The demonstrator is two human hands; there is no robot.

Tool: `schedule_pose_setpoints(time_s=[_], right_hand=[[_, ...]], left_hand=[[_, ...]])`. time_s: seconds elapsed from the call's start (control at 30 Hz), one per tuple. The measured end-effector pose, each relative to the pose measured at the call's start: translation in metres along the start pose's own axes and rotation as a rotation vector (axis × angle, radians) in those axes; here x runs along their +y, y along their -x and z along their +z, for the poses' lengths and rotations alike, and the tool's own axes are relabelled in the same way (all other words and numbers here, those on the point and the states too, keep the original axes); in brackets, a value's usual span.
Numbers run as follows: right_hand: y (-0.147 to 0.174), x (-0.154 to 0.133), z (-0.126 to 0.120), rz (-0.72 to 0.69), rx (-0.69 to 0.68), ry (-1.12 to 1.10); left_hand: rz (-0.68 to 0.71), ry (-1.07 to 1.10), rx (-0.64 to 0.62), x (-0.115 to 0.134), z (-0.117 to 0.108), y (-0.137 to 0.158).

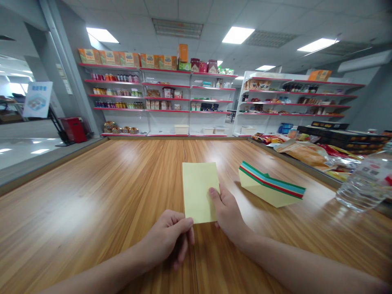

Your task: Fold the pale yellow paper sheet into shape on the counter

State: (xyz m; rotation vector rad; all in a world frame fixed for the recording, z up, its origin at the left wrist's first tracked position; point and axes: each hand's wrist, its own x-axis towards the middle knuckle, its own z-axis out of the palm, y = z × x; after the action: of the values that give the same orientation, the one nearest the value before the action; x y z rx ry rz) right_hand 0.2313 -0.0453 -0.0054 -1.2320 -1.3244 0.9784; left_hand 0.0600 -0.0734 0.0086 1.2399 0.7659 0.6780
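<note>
A pale yellow sheet of paper [199, 192] is held up in front of me above the wooden table [122, 192]. My right hand [229, 212] grips its right edge, thumb on the near face and fingers behind. At the lower left corner, my left hand [171, 234] pinches the paper between thumb and index finger, its other fingers curled loosely below. To the right stands a folded paper boat [271, 185], pale yellow with green, blue and red stripes along its top edge. Neither hand touches the boat.
A clear plastic bottle [361, 183] stands at the table's right side. Beyond the right edge lie snack packets [309, 153] and stacked black boxes [343, 136]. Shelves of goods [167, 87] line the back. A red box [73, 130] sits on the floor at left.
</note>
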Motion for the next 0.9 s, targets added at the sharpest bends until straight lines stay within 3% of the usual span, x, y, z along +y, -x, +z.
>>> schedule_pose_setpoints(time_s=[0.17,0.33,0.4,0.7,0.9], right_hand=[[-0.001,0.002,-0.001,-0.012,-0.097,-0.014],[0.004,-0.008,0.000,0.024,-0.227,-0.034],[0.006,-0.012,0.002,0.048,-0.303,-0.050],[0.011,-0.015,0.002,0.048,-0.560,-0.058],[0.013,-0.020,0.000,0.057,-0.636,-0.024]], left_hand=[[0.011,-0.082,0.156,0.000,-0.001,-0.002],[0.005,-0.059,-0.004,-0.001,-0.006,-0.001],[0.025,-0.020,-0.004,-0.001,-0.006,0.000],[0.148,0.068,0.494,0.001,-0.015,-0.003],[0.223,0.049,0.622,0.013,-0.020,-0.001]])
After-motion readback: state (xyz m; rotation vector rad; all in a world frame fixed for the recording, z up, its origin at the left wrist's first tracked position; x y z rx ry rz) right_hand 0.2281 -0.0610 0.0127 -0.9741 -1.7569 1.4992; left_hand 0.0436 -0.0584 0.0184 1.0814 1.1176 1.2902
